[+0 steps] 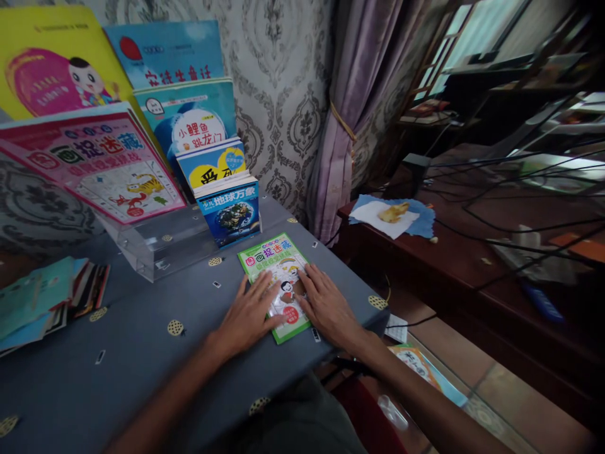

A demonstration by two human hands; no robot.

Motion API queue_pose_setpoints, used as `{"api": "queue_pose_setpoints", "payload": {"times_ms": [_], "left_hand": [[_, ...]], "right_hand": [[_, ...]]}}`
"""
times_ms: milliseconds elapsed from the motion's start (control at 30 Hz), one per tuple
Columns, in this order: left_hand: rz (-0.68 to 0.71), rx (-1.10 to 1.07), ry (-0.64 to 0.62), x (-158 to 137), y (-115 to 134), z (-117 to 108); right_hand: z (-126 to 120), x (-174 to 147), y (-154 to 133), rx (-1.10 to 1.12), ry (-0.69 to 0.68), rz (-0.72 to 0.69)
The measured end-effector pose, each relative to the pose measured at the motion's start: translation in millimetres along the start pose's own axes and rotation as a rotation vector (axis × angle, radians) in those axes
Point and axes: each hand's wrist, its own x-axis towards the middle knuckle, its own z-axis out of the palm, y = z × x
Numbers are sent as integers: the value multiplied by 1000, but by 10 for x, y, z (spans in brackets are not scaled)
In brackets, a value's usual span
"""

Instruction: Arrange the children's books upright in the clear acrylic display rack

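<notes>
A green-bordered children's picture book (287, 287) lies closed on the grey patterned tablecloth (155, 359). On its left side rests my left hand (253, 309), palm down with the fingers stretched out. My right hand (326, 302) lies flat over the book's right edge, fingers extended. Between the two hands the cover's drawings and a red circle show. Just beyond the book, a blue book with a globe on its cover (234, 214) stands upright in front of other books.
A clear acrylic stand (142, 252) holds upright books, among them a pink one (104, 167). A book pile (51, 302) lies at the left. Across a gap stands a dark red table (472, 265) with cables and a cloth (420, 217). More books (418, 366) lie on the floor.
</notes>
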Motion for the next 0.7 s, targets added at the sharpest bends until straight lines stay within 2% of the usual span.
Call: {"api": "queue_pose_setpoints", "payload": {"times_ms": [67, 167, 300, 400, 500, 700], "left_hand": [[48, -18, -5, -39, 49, 4], [34, -39, -8, 26, -49, -8], [-129, -26, 9, 216, -308, -17], [-256, 16, 51, 300, -412, 1], [-317, 65, 102, 309, -415, 30], [-314, 113, 144, 282, -371, 52]], "right_hand": [[17, -2, 7, -1, 11, -2], [40, -7, 19, 3, 30, -1], [28, -4, 14, -8, 33, -3], [-5, 3, 7, -18, 10, -6], [-19, 10, 18, -8, -10, -12], [-10, 62, 72, -3, -28, -30]]}}
